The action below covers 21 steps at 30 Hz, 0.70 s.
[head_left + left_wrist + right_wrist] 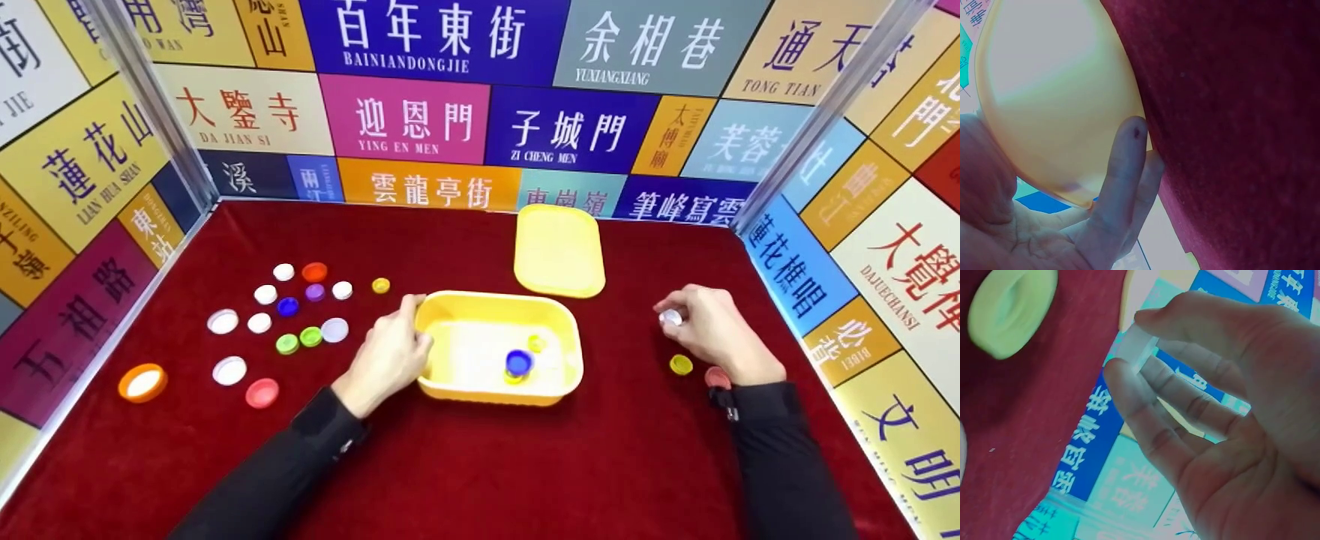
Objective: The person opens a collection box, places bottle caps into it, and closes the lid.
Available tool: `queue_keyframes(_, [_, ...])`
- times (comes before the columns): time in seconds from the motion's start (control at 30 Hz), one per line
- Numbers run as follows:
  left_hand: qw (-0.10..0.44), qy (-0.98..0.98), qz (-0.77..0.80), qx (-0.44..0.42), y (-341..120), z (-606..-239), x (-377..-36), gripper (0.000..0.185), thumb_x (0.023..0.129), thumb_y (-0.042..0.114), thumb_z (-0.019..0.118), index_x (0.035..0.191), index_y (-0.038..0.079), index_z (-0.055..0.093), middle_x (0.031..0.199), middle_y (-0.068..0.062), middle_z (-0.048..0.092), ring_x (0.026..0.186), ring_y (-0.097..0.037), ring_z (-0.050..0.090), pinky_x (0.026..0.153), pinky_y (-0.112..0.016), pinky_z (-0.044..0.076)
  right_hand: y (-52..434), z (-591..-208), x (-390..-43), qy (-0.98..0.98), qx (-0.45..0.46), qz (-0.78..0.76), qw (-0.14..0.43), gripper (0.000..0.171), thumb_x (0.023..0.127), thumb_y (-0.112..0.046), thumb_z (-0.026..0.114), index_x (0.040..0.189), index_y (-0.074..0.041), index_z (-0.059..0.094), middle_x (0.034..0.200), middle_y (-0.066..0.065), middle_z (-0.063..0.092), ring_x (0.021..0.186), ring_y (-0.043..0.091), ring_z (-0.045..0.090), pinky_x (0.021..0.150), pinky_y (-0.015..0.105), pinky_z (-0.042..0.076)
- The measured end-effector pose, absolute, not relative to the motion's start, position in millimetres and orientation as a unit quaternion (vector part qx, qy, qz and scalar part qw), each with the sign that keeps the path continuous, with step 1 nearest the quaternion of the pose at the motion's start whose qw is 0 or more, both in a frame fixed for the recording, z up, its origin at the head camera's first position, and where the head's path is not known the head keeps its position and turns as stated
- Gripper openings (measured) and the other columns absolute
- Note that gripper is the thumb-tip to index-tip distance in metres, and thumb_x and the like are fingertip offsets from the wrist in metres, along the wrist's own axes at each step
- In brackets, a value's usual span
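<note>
My left hand (390, 351) grips the left end of a yellow plastic container (465, 341), which stands upright on the dark red cloth. In the left wrist view, fingers lie along the outside of the container (1061, 84). A blue bottle cap (518, 362) and small yellow caps (535, 343) lie inside it. On the right, my right hand (724, 334) pinches a white bottle cap (670, 318) between thumb and fingertips; the right wrist view has this cap (1135, 349) seen from the side. Below that hand are a yellow-green cap (681, 364) and a pinkish-red cap (718, 376).
A yellow lid (559, 251) lies flat behind the container. Left of the container, several caps are spread out, among them a large orange one (142, 383), a red one (262, 393) and a purple one (314, 292). Printed panels (420, 120) wall the table's back and sides.
</note>
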<state>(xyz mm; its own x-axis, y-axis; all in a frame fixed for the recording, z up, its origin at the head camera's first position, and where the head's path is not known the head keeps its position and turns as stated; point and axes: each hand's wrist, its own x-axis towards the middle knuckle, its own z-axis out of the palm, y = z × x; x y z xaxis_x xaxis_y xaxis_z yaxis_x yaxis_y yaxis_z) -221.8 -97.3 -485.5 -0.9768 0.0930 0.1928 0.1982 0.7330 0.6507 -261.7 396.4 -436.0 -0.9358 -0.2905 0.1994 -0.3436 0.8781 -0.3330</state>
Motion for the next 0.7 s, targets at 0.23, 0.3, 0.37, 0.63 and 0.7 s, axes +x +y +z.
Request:
queue_keyframes(0.23, [0.064, -0.930, -0.354, -0.074, -97, -485, -221, 0.057, 0.108, 0.011, 0.069, 0.163, 0.006, 0.057, 0.119, -0.020, 0.083, 0.093, -0.033, 0.079, 0.084, -0.048, 0.070, 368, -431, -255, -0.949, 0.218, 0.197, 0.114, 0.018, 0.097, -0.002, 0.086, 0.115, -0.005, 0.090, 0.110, 0.016, 0.084, 0.095, 0.034, 0.075, 0.086, 0.047, 0.065])
queue_keyframes(0.3, [0.061, -0.930, -0.354, -0.072, -97, -484, -221, 0.057, 0.108, 0.011, 0.068, 0.164, 0.007, 0.056, 0.120, -0.020, 0.083, 0.093, -0.033, 0.079, 0.084, -0.048, 0.070, 358, -430, -253, -0.944, 0.234, 0.198, 0.122, 0.020, 0.097, -0.001, 0.087, 0.116, -0.004, 0.090, 0.110, 0.015, 0.083, 0.095, 0.032, 0.076, 0.086, 0.049, 0.066])
queue_keyframes(0.37, [0.062, -0.930, -0.354, -0.071, -97, -484, -221, 0.057, 0.108, 0.011, 0.068, 0.163, 0.007, 0.056, 0.123, -0.022, 0.083, 0.094, -0.033, 0.080, 0.084, -0.048, 0.070, 347, -429, -250, -0.939, 0.251, 0.198, 0.128, 0.021, 0.096, 0.001, 0.087, 0.116, -0.005, 0.090, 0.109, 0.014, 0.083, 0.095, 0.030, 0.076, 0.085, 0.049, 0.067])
queue_keyframes(0.63, [0.064, -0.930, -0.355, -0.075, -97, -484, -221, 0.056, 0.108, 0.011, 0.068, 0.163, 0.006, 0.056, 0.128, -0.023, 0.083, 0.094, -0.033, 0.080, 0.083, -0.047, 0.070, 307, -430, -238, -0.898, 0.346, 0.215, 0.170, 0.023, 0.095, -0.003, 0.093, 0.117, -0.005, 0.090, 0.109, 0.010, 0.083, 0.091, 0.024, 0.077, 0.077, 0.040, 0.068])
queue_keyframes(0.7, [0.066, -0.930, -0.354, -0.076, -97, -484, -221, 0.056, 0.108, 0.011, 0.068, 0.162, 0.005, 0.057, 0.127, -0.023, 0.083, 0.094, -0.033, 0.080, 0.083, -0.047, 0.070, 297, -432, -235, -0.885, 0.368, 0.223, 0.178, 0.023, 0.094, -0.003, 0.095, 0.116, -0.005, 0.089, 0.108, 0.010, 0.083, 0.090, 0.023, 0.077, 0.077, 0.036, 0.068])
